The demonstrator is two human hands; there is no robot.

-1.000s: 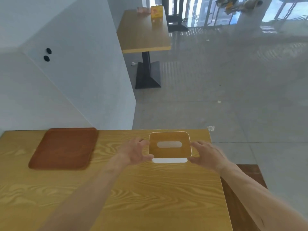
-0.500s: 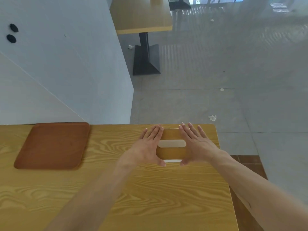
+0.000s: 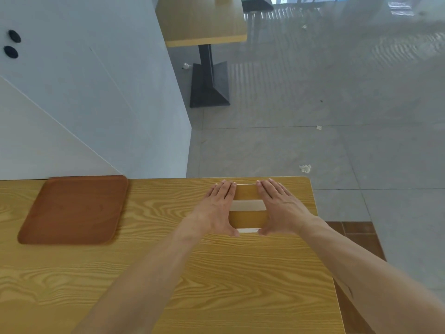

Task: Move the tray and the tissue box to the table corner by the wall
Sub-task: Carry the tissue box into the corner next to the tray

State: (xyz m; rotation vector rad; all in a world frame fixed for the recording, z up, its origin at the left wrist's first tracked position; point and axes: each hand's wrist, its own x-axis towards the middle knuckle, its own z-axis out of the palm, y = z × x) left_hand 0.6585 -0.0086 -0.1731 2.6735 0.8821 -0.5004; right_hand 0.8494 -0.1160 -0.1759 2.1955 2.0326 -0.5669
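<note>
The tissue box, white with a wooden lid and a pale slot, stands near the table's far right corner. My left hand and my right hand are pressed flat against its left and right sides, fingers straight and pointing away from me, clasping it between them. The brown tray lies flat at the far left of the table, its back edge against the wall. Both hands are far to the right of the tray.
The wooden table ends at the right edge close to the box; a brown bench shows beyond it. A pale wall runs behind the table's left part. Another table on a black pedestal stands farther off on the grey floor.
My hands went from curled beside the box to flat against its sides. The view has tilted down and the tray now appears further left in frame.
</note>
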